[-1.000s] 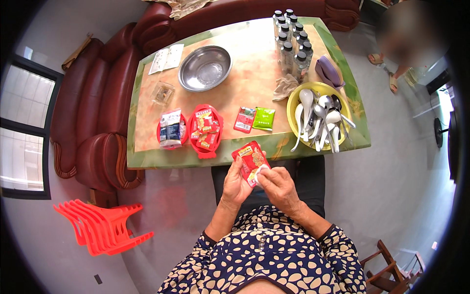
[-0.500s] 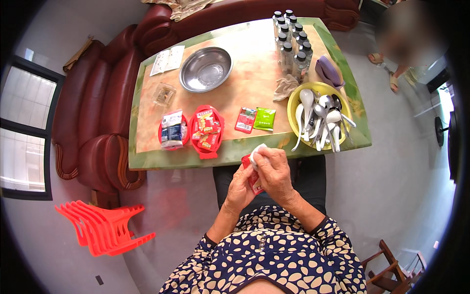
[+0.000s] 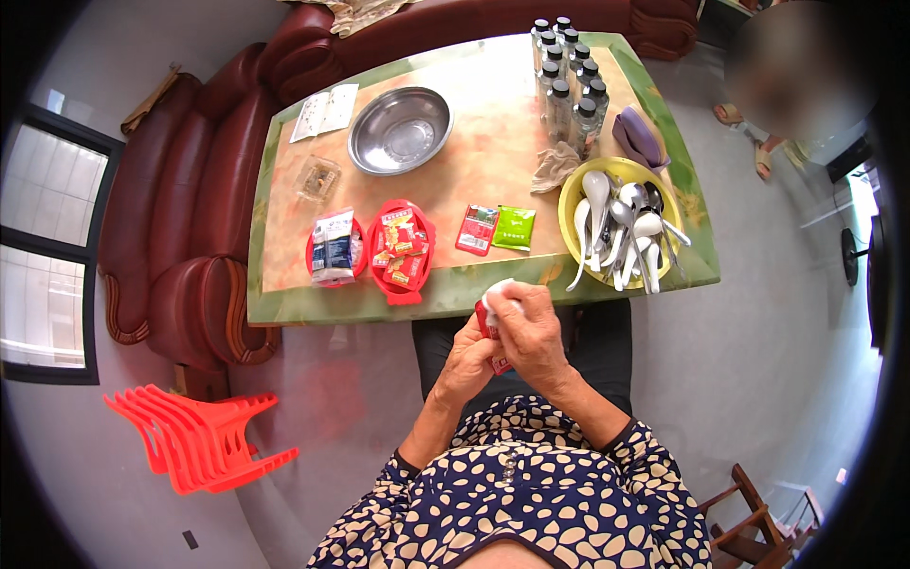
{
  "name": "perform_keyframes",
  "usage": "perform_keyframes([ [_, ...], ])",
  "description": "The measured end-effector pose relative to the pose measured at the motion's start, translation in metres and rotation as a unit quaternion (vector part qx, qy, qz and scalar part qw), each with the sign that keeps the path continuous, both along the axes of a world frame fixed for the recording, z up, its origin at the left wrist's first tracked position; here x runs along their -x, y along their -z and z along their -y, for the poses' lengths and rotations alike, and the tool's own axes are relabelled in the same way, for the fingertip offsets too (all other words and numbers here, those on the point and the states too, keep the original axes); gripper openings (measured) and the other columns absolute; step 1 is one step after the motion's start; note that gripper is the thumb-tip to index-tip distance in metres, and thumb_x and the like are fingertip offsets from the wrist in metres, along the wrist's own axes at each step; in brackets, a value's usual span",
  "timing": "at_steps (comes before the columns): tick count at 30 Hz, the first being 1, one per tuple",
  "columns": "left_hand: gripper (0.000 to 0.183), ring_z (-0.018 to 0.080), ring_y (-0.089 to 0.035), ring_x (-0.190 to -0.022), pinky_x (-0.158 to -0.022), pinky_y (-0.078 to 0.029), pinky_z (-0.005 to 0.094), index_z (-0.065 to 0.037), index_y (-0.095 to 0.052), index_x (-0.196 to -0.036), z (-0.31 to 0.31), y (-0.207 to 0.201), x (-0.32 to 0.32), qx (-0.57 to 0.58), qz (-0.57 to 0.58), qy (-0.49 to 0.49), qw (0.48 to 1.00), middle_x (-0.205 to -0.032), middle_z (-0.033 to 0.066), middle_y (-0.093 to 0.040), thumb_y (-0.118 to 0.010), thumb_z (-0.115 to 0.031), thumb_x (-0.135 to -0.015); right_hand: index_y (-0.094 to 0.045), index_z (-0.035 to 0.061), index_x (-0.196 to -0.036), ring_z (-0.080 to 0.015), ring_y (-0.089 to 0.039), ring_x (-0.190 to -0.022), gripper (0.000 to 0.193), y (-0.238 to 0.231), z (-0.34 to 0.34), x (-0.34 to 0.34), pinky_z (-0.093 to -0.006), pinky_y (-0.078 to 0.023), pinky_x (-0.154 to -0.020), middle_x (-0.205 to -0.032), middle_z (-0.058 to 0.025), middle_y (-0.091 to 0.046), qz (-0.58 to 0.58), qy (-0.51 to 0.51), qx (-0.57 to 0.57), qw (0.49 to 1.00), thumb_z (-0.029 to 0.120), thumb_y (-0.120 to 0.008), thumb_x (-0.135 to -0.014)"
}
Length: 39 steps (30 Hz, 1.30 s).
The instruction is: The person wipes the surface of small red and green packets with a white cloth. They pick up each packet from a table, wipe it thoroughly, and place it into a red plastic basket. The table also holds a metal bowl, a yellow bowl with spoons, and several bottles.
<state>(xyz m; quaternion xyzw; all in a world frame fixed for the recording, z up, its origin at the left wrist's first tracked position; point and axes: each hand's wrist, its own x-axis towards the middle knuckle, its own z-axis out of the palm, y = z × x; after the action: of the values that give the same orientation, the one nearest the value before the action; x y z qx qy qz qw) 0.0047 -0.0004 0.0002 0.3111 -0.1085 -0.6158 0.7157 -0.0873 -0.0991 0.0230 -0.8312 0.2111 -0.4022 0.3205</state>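
Just in front of the table's near edge, my left hand (image 3: pixel 464 365) is closed round a red flat packet (image 3: pixel 484 321), most of which the fingers cover. My right hand (image 3: pixel 536 341) is closed on a wadded white cloth or tissue (image 3: pixel 499 293) and presses it against the packet's upper part. Beyond the hands, a red packet with a picture (image 3: pixel 477 230) and a green packet (image 3: pixel 515 229) lie side by side on the table. To their right stands a yellow basin (image 3: pixel 568 226) full of white and metal spoons (image 3: pixel 620 212).
On the table (image 3: pixel 455 305), two red dishes (image 3: pixel 403 298) hold packets at the left. Behind are a metal bowl (image 3: pixel 398 133), a clear box (image 3: pixel 318 179) and an open booklet (image 3: pixel 323 114). Several black-capped bottles (image 3: pixel 559 106) stand back right. A person (image 3: pixel 791 85) is at the far right.
My right hand and the white wad have shifted slightly over the red packet, covering more of it. Both hands stay together at the same spot.
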Motion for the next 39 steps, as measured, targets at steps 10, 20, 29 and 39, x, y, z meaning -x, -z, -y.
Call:
perform_keyframes([
  [10, 0.047, 0.0327, -0.049, -0.126, -0.109, -0.036, 0.0433, 0.004, -0.04, -0.136, 0.002, -0.014, -0.01, 0.03, -0.096, -0.057, 0.993, -0.135, 0.0231, -0.05, -0.042, -0.024, -0.1, -0.067, 0.0067, -0.103, -0.0244, -0.058, -0.094, 0.031, 0.016, -0.014, 0.017, -0.0358, -0.049, -0.082, -0.106, -0.0063, -0.061, -0.028, -0.115, 0.066, 0.991, 0.008, -0.068, -0.072],
  [20, 0.038, 0.0267, -0.055, -0.12, -0.104, -0.043, 0.045, 0.0, -0.043, -0.135, 0.001, -0.003, -0.004, 0.0, -0.057, -0.105, 0.993, -0.131, 0.0164, -0.055, -0.04, -0.02, -0.103, -0.062, 0.0013, -0.1, -0.0264, -0.06, -0.088, 0.02, 0.01, 0.011, 0.025, -0.033, -0.049, -0.077, -0.096, -0.0119, -0.058, 0.011, 0.019, -0.157, 0.987, -0.003, -0.063, -0.081],
  [29, 0.032, 0.0191, -0.06, -0.109, -0.095, -0.05, 0.0353, -0.002, -0.046, -0.128, -0.005, -0.004, -0.002, -0.057, 0.061, -0.098, 0.992, -0.122, 0.0112, -0.059, -0.051, -0.007, -0.097, -0.063, 0.0007, -0.108, -0.0046, -0.056, -0.082, 0.02, 0.03, 0.004, -0.002, -0.0197, -0.047, -0.072, -0.095, 0.0003, -0.063, 0.061, -0.091, -0.48, 0.87, 0.015, -0.063, -0.094],
  [39, 0.013, 0.0129, -0.066, -0.085, -0.075, -0.057, 0.0297, -0.004, -0.054, -0.103, -0.013, -0.01, -0.032, -0.139, 0.208, -0.065, 0.966, -0.098, 0.0068, -0.065, -0.061, -0.009, -0.093, -0.066, 0.0017, -0.101, -0.0032, -0.058, -0.067, 0.026, 0.017, 0.024, -0.005, -0.0203, -0.048, -0.06, -0.081, 0.0001, -0.065, 0.102, -0.08, -0.572, 0.81, 0.024, -0.053, -0.099],
])
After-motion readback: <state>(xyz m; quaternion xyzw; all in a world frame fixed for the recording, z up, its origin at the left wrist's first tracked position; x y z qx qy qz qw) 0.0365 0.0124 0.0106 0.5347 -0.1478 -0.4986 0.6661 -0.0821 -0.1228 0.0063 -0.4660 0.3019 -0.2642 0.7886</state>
